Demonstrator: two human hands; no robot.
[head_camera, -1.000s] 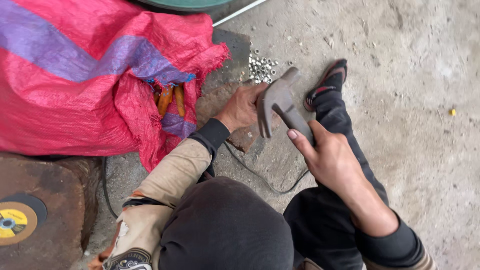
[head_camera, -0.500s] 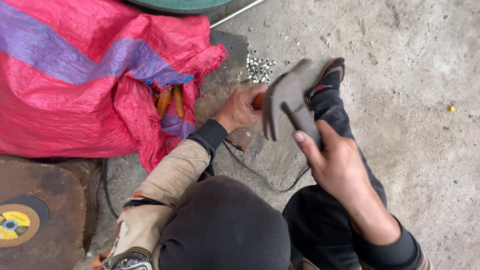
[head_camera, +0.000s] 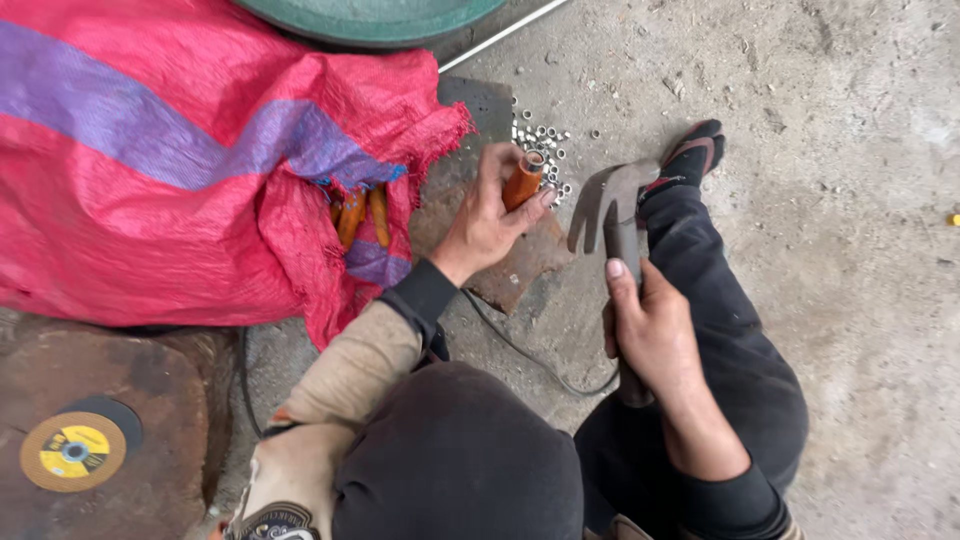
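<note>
Now left hand (head_camera: 487, 222) fingers clamp orange handle (head_camera: 522, 181) upright on metal plate (head_camera: 520, 262); right hand (head_camera: 652, 335) grips hammer (head_camera: 612, 210) raised; striking next needs aim.

A worker sits on the floor (head_camera: 850, 300), sack (head_camera: 200, 170) to the left, metal plate (head_camera: 510, 265) ahead with small rings (head_camera: 545, 150) scattered beyond, cutting disc (head_camera: 73, 450) at near left.

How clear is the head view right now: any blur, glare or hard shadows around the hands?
Head view: soft, even daylight, no glare or hard shadows; the left hand on the orange handle is sharp; the hammer head in the right hand looks slightly motion-blurred.
</note>
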